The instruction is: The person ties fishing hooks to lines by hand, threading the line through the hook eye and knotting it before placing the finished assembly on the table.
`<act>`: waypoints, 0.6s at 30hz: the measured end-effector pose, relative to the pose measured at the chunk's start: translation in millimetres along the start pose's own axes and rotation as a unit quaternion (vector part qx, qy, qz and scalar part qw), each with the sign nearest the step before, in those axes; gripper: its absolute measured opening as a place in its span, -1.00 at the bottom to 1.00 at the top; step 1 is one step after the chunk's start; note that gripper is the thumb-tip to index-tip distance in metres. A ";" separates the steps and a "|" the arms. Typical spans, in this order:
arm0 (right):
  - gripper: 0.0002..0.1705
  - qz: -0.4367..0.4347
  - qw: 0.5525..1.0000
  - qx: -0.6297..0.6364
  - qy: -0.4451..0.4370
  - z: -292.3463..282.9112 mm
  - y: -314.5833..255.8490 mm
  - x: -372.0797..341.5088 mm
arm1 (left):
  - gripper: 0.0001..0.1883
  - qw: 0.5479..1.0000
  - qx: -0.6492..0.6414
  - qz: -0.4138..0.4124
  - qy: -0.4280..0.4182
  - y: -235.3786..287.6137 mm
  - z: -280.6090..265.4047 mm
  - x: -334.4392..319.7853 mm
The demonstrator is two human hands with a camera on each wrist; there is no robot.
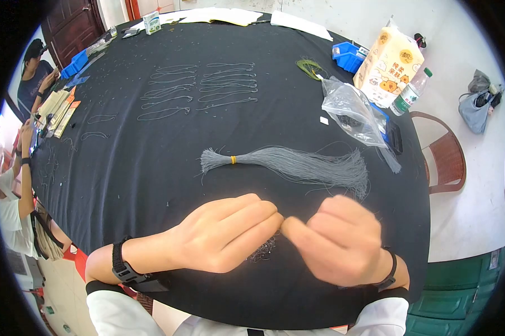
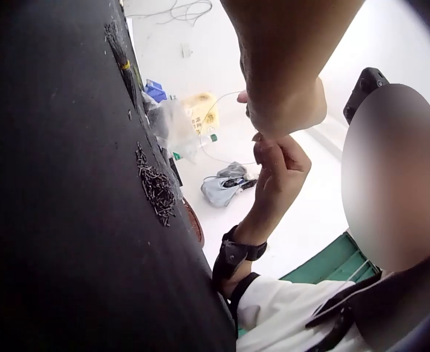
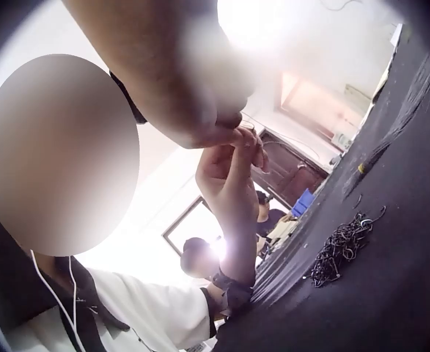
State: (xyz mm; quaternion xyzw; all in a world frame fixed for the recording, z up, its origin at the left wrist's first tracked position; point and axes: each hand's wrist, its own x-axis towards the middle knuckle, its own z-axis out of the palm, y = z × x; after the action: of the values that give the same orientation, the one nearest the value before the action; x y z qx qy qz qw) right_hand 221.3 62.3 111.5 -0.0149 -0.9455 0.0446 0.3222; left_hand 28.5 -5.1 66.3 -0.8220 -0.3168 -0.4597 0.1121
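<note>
My left hand (image 1: 224, 232) and right hand (image 1: 339, 241) meet at their fingertips above the black cloth. Both pinch a thin cord (image 2: 201, 132), which bows out in a loop in the left wrist view; the exact hold is hidden by the fingers. A grey cord bundle (image 1: 303, 162) with a yellow tie (image 1: 233, 160) lies beyond the hands. Below them is a tangled pile of short dark pieces (image 3: 339, 253), mostly covered in the head view.
Several cord loops (image 1: 165, 104) lie in columns at the back. To the right are a plastic bag (image 1: 350, 112), a tissue pack (image 1: 388, 67), a bottle (image 1: 410, 92) and a blue bin (image 1: 349, 56). Papers (image 1: 221, 15) line the far edge; two people are at the left.
</note>
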 end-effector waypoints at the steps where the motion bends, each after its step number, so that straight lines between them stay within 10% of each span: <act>1: -0.67 0.006 1.000 0.008 0.008 -1.5 3.5 0.9 | -0.76 1.000 -0.014 -0.002 0.003 0.4 -0.2 0.9; 18: -0.73 0.065 0.991 0.115 0.032 -2.3 20.5 3.0 | -0.76 0.991 -0.112 -0.052 0.048 6.6 -1.5 2.1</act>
State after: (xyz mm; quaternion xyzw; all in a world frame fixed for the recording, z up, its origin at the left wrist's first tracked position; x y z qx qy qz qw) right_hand 220.3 83.0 113.2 -0.0406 -0.9203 0.1732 0.3485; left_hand 32.3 -10.1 69.6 -0.7887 -0.3003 -0.5363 0.0101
